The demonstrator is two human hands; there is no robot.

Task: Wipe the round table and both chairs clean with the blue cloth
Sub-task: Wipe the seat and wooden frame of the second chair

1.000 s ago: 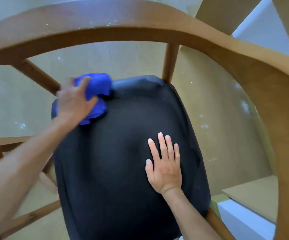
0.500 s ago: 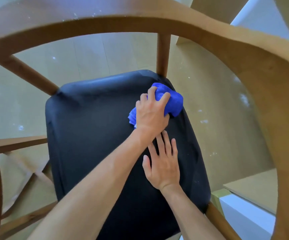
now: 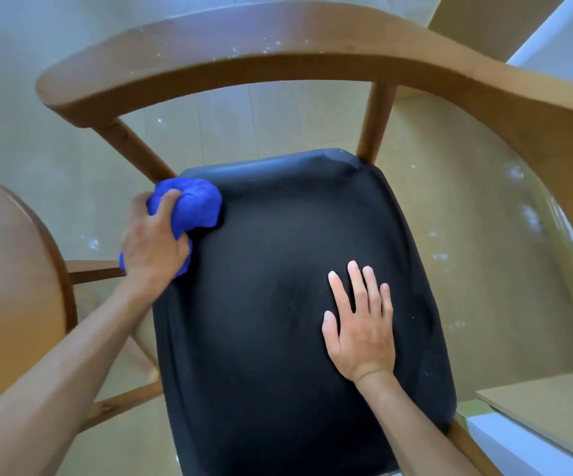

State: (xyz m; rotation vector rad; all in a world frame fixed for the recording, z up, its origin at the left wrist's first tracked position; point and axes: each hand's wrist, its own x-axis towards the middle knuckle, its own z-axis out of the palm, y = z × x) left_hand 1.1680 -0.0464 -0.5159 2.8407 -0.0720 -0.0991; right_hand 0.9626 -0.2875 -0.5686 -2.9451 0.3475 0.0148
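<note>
I look straight down on a wooden chair with a black padded seat (image 3: 278, 276) and a curved brown backrest rail (image 3: 244, 60) speckled with white dust. My left hand (image 3: 153, 245) grips the bunched blue cloth (image 3: 194, 207) and presses it on the seat's far left corner, beside a slanted support post. My right hand (image 3: 360, 324) lies flat on the right half of the seat, fingers straight and spread. The round table's brown edge (image 3: 14, 269) shows at the left.
Pale wooden floor (image 3: 484, 269) with white specks surrounds the chair. A second upright post (image 3: 376, 121) joins rail and seat at the back right. A white and beige low furniture piece (image 3: 546, 417) stands at the lower right. Chair stretchers (image 3: 93, 269) run under the seat on the left.
My left hand has swept the blue cloth from the seat's far right back to its far left corner. My right hand stays flat in the same spot.
</note>
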